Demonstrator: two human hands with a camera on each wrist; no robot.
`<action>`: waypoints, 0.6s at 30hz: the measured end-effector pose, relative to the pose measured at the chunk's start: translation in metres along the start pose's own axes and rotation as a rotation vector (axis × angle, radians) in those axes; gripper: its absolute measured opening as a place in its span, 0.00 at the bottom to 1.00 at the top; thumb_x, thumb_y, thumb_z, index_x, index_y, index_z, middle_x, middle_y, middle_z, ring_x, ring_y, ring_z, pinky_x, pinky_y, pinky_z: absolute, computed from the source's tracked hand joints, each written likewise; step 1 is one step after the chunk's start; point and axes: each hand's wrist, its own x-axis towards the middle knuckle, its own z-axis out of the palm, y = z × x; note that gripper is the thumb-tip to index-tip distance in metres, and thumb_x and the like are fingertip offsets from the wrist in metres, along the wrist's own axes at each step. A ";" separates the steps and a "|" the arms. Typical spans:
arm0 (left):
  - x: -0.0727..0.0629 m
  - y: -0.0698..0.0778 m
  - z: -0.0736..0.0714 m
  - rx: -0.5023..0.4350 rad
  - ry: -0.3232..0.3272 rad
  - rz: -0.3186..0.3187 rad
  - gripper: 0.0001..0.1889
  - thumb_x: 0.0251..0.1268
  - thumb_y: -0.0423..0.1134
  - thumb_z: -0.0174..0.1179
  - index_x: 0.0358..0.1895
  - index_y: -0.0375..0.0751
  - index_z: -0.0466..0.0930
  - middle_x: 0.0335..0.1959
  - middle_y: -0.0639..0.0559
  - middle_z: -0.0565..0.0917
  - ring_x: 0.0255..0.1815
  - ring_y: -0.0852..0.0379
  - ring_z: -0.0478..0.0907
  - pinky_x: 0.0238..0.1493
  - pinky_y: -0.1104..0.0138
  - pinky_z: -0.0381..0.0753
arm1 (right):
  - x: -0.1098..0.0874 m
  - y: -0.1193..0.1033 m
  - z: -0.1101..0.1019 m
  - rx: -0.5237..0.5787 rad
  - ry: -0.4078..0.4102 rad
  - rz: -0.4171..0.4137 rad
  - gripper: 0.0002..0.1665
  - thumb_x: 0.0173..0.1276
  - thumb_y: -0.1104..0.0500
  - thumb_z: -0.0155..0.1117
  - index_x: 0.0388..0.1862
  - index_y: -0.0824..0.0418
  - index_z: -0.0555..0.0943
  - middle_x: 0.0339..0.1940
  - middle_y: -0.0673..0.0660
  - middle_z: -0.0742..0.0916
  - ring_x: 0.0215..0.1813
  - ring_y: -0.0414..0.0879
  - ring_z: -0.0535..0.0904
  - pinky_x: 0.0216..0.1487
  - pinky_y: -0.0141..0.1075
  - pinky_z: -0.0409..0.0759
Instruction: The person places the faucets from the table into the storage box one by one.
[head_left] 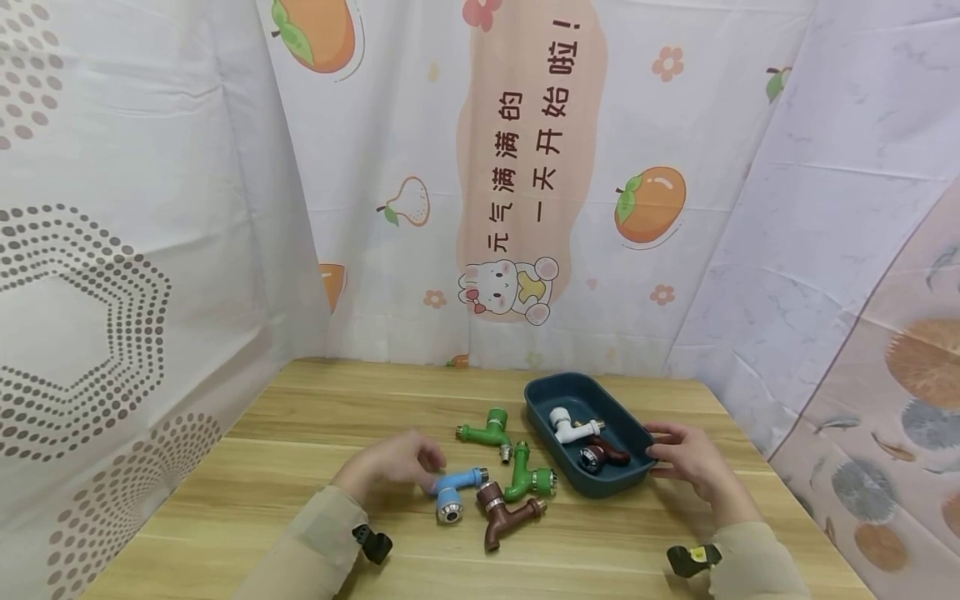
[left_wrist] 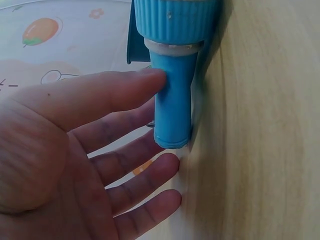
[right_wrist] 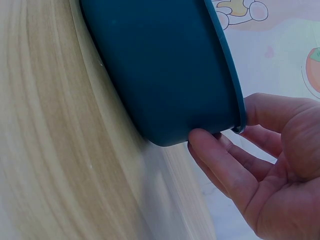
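In the head view, my left hand is by the blue plastic tap, which lies on the table. The left wrist view shows the thumb tip against the tap's pale-ringed blue body, while the relaxed, spread fingers reach behind and below it. My right hand grips the near right corner of the dark teal tray. Its fingers lie along the tray's outer wall and at the rim in the right wrist view. Inside the tray are a white tap and a dark red tap.
Between the hands lie a green tap, a second green tap and a brown tap, close together. The wooden table ends at a printed curtain behind, with more curtain on both sides.
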 end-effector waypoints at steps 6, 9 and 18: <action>0.000 0.000 0.001 -0.001 -0.020 -0.012 0.17 0.50 0.31 0.75 0.46 0.43 0.87 0.42 0.54 0.84 0.46 0.51 0.79 0.52 0.48 0.78 | 0.001 0.001 0.000 0.005 -0.002 -0.003 0.32 0.68 0.73 0.62 0.70 0.78 0.67 0.58 0.79 0.78 0.48 0.55 0.84 0.45 0.52 0.86; 0.000 -0.001 0.001 -0.005 -0.021 -0.013 0.16 0.50 0.31 0.75 0.45 0.44 0.88 0.42 0.55 0.84 0.46 0.51 0.79 0.52 0.48 0.78 | 0.000 0.001 0.000 0.002 -0.003 -0.004 0.32 0.69 0.73 0.61 0.71 0.79 0.67 0.59 0.79 0.77 0.48 0.55 0.84 0.46 0.52 0.86; -0.001 -0.001 0.003 0.001 -0.016 0.005 0.12 0.53 0.28 0.72 0.40 0.45 0.89 0.35 0.56 0.84 0.39 0.53 0.76 0.44 0.55 0.76 | 0.000 0.000 0.000 0.011 -0.006 -0.002 0.32 0.69 0.73 0.61 0.71 0.79 0.66 0.60 0.81 0.76 0.49 0.56 0.84 0.46 0.53 0.85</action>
